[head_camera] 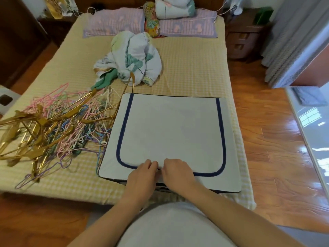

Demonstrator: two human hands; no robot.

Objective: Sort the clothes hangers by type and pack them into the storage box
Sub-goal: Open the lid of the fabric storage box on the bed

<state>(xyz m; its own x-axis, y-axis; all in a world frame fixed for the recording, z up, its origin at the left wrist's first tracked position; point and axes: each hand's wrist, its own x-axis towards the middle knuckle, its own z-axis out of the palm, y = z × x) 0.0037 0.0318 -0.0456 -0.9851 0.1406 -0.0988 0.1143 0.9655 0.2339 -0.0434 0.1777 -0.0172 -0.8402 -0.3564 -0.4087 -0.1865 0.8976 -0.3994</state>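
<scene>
1. Plainly, the storage box lies flat on the yellow checked bed, at the near edge, its white top panel facing up and trimmed with a dark blue zipper line that runs down both sides and along the near edge.
2. Both hands meet at the middle of that near zipper run. The left hand has its fingers curled down onto the trim; the right hand is just beside it, fingers likewise bent, knuckles touching or nearly so.
3. Each hand seems to pinch something small at the zipper, probably a pull, but the fingers hide it, so I cannot tell for sure.
4. The clothes hangers sit in a tangled heap on the bed left of the box: gold ones mixed with thin wire ones in pink, blue, purple and white. One gold hanger leans against the box's far left corner.
5. A crumpled floral cloth lies beyond the box, and purple pillows lie at the head of the bed.
6. No label, brand or writing can be read on the box or anywhere else.
</scene>
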